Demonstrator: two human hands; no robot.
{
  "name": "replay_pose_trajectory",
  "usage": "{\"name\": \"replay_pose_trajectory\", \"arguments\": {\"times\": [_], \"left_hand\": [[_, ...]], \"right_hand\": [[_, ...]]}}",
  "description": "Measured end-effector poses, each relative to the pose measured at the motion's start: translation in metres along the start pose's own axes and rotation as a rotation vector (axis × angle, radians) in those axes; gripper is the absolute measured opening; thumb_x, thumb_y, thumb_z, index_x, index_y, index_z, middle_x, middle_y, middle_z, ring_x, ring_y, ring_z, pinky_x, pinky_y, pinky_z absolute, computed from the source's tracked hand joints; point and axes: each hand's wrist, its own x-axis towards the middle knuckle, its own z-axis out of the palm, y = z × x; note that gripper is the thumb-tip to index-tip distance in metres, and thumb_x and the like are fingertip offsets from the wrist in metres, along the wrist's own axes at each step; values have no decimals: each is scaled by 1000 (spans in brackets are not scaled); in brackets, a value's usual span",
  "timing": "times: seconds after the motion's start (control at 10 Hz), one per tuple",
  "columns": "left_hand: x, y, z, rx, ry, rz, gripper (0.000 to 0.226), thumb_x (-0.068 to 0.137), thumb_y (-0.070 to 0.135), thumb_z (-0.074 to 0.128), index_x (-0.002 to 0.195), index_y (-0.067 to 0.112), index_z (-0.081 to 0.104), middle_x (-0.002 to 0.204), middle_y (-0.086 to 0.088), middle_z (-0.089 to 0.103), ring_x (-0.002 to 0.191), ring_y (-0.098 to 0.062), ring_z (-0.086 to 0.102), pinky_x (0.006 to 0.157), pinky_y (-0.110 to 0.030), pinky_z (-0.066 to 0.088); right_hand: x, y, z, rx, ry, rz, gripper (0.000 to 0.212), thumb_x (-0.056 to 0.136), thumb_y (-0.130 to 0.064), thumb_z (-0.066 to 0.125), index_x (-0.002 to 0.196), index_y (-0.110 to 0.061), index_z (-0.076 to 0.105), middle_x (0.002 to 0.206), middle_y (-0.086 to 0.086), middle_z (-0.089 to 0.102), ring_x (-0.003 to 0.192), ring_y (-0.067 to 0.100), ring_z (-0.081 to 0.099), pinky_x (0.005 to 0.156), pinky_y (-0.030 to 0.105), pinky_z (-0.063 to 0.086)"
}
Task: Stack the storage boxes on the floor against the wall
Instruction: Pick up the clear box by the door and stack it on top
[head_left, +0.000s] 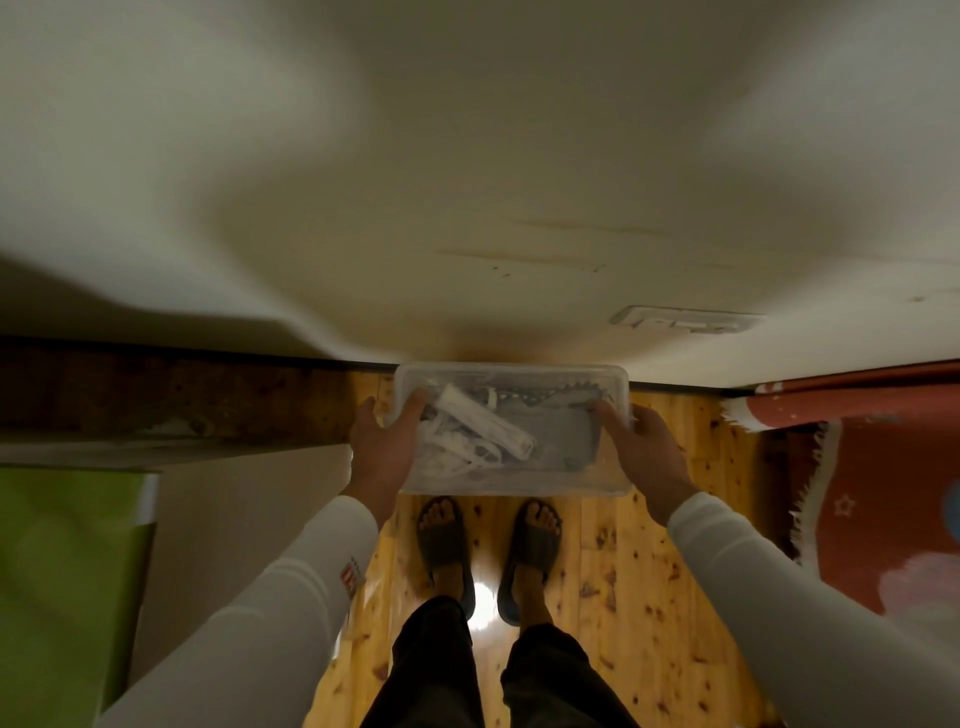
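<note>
From the head view, the left hand (382, 447) and right hand (647, 447) each grasp a short end of the clear storage box (511, 431), held at twelve o'clock before the wall (467, 208), its thin plastic probably light, slippery and slightly flexible.

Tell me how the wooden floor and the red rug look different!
The wooden floor is light yellow-brown with dark knots and one shiny glare spot; the red rug is dull red with a pale star. The floor lies flat and bare under the feet; the rug has a white fringe, and its far end is folded over. Both reach the wall.
</note>
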Motion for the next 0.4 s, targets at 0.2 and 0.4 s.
{"name": "replay_pose_trajectory", "arguments": {"times": [0.2,0.4], "left_hand": [[-8,0,-4,74,57,149,101,70,76,59,152,26,29,158,-5,30,141,-30,35,110,-54,37],[-18,-5,-6,334,146,515,84,83,67,55,151,23,30,158,-2,31,144,-20,28,114,-36,26]], "right_hand": [[-8,-4,-3,20,3,-26,62,81,-69,54,120,-21,61,108,2,68,94,24,64,80,45,56],[-24,-18,-7,24,137,-95,62,87,-61,53,138,-26,49,135,0,55,117,24,54,92,45,49]]}}
